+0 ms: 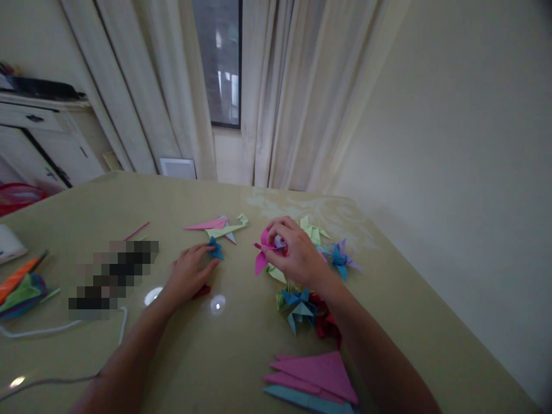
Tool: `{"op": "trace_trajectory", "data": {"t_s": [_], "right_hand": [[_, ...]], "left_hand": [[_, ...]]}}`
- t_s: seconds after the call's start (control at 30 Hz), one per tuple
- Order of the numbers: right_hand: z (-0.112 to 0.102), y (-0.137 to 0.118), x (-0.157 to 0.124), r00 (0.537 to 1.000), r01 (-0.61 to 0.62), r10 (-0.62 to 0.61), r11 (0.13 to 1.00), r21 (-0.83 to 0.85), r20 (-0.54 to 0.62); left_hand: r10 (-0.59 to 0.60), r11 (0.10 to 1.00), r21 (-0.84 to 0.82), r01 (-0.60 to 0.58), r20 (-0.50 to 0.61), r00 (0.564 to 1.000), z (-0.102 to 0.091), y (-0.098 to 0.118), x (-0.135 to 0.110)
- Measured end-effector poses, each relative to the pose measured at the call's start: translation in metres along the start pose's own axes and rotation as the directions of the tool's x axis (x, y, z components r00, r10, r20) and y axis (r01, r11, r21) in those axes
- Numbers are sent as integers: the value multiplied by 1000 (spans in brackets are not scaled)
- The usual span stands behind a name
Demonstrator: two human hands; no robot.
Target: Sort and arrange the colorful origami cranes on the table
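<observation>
My right hand (295, 250) pinches a bright pink folded-paper flower (261, 264) between thumb and fingers, above the middle of the table. My left hand (192, 270) rests lower to the left, its fingertips and thumb closed around the edge of a small blue origami flower (217, 248). A dark red paper piece (202, 291) shows partly from under my left palm. Close to my right hand lie a blue origami flower (340, 259), a pale green one (314, 231), and a cluster with a light-blue flower (302, 310) and red folded paper (325, 322).
Pink folded sheets (317, 376) lie on a blue one (306, 398) at the near edge. Long pink and green folded pieces (219, 231) lie farther back. At left are a pixelated patch, a white cable (43, 332) and an orange-and-green item (21, 290). A wall borders the right.
</observation>
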State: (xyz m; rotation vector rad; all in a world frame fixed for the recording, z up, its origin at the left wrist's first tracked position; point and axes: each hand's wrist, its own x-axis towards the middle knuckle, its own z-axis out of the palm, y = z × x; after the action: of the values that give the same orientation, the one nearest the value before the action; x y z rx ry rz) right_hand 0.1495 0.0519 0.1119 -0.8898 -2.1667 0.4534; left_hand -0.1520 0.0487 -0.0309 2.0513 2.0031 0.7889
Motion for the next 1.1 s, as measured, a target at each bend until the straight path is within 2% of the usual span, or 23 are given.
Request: {"op": "trace_trajectory", "data": {"t_s": [0.13,0.23,0.43,0.63,0.83,1.0,1.1], "right_hand": [[-4,3,2,985,-20,9,998,-61,-174],[-7,5,3,977,-42,22,995,-93,-211],[-4,2,1,993,-104,108,992,74,-56],[13,4,-1,993,5,-3,1000,-11,118],[22,6,-4,967,-16,24,999,-32,255],[25,6,-6,940,45,-3,993,-113,342],[26,7,-7,935,66,-12,988,-141,354]], "left_hand": [[-4,992,-124,-9,-101,995,-3,5,2],[-46,979,-205,10,-173,984,-8,12,2],[-94,946,-324,23,-207,974,-20,32,-1],[-64,900,-434,-30,-201,978,-25,39,-4],[-80,902,-432,-22,-218,973,-26,39,-4],[-39,879,-470,-78,-235,971,-28,44,-6],[-21,877,-470,-99,-243,970,-30,46,-7]]}}
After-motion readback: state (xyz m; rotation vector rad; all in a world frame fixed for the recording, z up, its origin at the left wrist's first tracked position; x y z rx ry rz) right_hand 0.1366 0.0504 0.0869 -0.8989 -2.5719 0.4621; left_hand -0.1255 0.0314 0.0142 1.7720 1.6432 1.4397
